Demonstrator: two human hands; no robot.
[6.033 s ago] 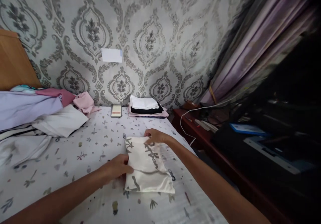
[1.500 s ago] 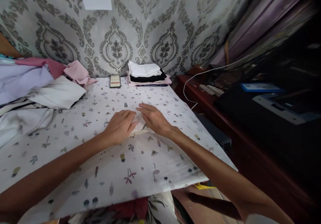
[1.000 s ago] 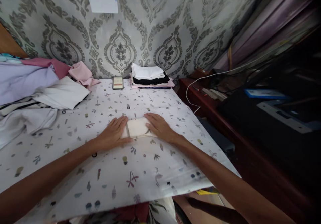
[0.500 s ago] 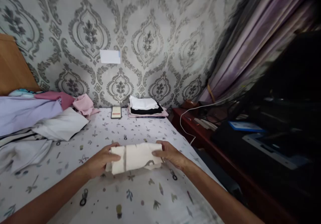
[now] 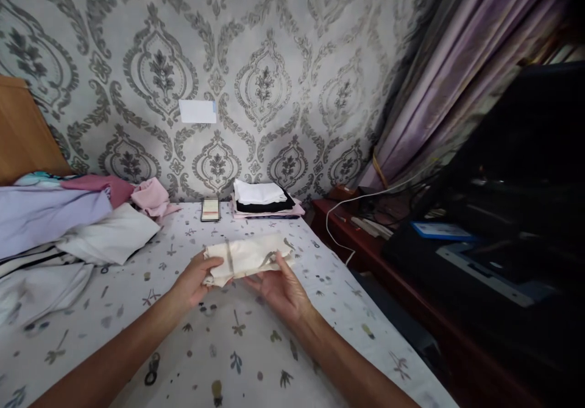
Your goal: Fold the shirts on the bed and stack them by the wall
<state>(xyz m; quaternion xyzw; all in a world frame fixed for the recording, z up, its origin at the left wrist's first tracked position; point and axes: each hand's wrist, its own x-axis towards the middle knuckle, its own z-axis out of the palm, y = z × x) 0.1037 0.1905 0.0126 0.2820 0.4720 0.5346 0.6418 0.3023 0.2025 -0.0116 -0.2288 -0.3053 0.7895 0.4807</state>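
Your left hand (image 5: 195,280) pinches the left end of the folded cream cloth (image 5: 249,257), its long axis running side to side between your fingers; your right hand (image 5: 287,291) holds the right part, thumb uppermost. Beyond the fingers, nearer your right, sits the folded clothes stack (image 5: 260,193).

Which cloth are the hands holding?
The folded cream cloth with grey marks: left hand and right hand hold it, while the others lie in the stack or heap.
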